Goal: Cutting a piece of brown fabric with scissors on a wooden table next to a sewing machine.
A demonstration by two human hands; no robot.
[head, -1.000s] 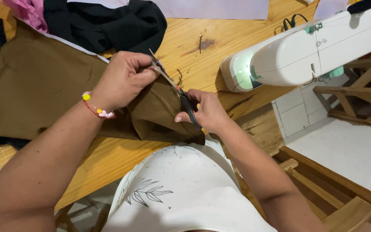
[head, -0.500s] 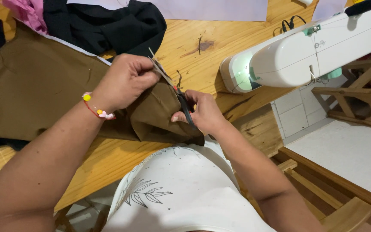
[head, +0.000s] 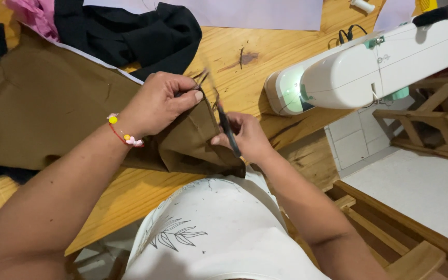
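1. Left hand (head: 156, 103), centre of frame: thumb and fingers pinched shut on a raised fold of the olive-brown woven cloth (head: 53, 114), lifting the edge clear of the bench, it seems to keep it taut for the blade. A red cord bracelet with yellow and pink beads (head: 123, 132) sits on that wrist.

2. Right hand (head: 247, 137), just right of centre: closed round the handles of dark, slim-bladed scissors (head: 226, 127). The blades angle up towards the left hand's pinch, and the tip meets the cloth edge there. Whether the blades are apart or together is blurred; cannot tell.

3. The cloth spreads from the pinch across the left half of the frame, flat on the pale wooden bench (head: 245, 67), with one corner folded over the near bench edge against the person's white printed shirt (head: 219, 233).

4. Upper left: a black garment heap (head: 130, 31) and a scrap of pink fabric (head: 29, 13) lie on the cloth's far edge and weigh it there.

5. Top centre: a sheet of pale lilac paper (head: 234, 10), flat and well apart from the hands.

6. Right of the hands: a white sewing machine (head: 374, 67), its lamp end near the right hand; it crowds that side.

7. Lower right: a wooden chair frame (head: 405, 233) over a white tiled floor (head: 426, 186).
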